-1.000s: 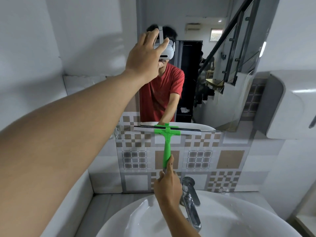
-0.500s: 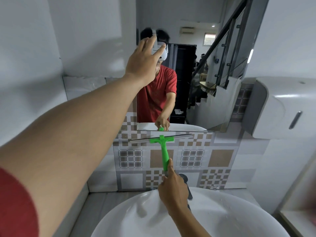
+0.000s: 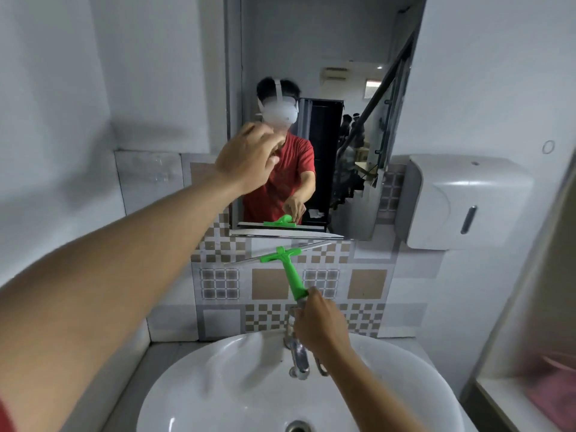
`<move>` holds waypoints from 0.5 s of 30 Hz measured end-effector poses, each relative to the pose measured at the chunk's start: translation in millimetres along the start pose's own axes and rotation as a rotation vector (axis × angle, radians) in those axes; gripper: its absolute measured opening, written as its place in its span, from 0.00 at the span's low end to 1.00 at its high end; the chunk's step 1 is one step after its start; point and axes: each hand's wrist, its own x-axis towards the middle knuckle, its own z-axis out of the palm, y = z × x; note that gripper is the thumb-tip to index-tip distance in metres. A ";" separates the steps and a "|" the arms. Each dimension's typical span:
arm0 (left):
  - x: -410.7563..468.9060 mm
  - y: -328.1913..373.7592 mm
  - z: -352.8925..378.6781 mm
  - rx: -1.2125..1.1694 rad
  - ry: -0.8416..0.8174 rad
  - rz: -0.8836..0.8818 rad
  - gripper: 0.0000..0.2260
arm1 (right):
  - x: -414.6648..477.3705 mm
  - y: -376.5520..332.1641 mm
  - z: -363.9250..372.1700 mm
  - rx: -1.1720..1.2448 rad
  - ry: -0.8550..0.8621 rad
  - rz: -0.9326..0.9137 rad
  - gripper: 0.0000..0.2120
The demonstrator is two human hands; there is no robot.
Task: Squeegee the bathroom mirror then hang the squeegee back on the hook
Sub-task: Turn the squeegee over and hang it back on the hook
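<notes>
From the head camera, your right hand (image 3: 321, 322) is closed around the lower end of the green squeegee (image 3: 288, 269), just above the tap (image 3: 297, 353). The handle leans up toward 11 o'clock from your fist, and the blade at its top lies tilted, its right end higher, in front of the patterned tiles (image 3: 268, 285) just below the bottom edge of the mirror (image 3: 311, 57); you cannot tell whether the blade touches the wall.

Your left hand (image 3: 249, 163) is raised in front of the mirror's lower left part, empty, with the fingers loosely curled and blurred. Whether it touches the glass cannot be told.

The white sink (image 3: 218, 385) fills the 6 o'clock area below both arms. A white wall dispenser (image 3: 461, 201) hangs at 3 o'clock, just beside the mirror's right edge. The mirror shows a reflection of the squeegee and the hand gripping it.
</notes>
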 end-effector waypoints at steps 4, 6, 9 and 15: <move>-51.9 52.9 -19.7 -0.193 -0.222 0.059 0.16 | -14.2 15.6 -55.6 -0.165 0.004 -0.110 0.09; -71.3 79.3 -29.0 -0.254 -0.355 0.035 0.17 | -18.7 19.3 -85.5 -0.269 0.062 -0.171 0.08; -89.5 115.6 -40.1 -0.322 -0.491 0.004 0.20 | -24.5 19.0 -125.0 -0.386 0.120 -0.280 0.08; -97.5 154.8 -61.5 -0.400 -0.543 -0.077 0.17 | -37.5 9.1 -180.6 -0.504 0.193 -0.431 0.07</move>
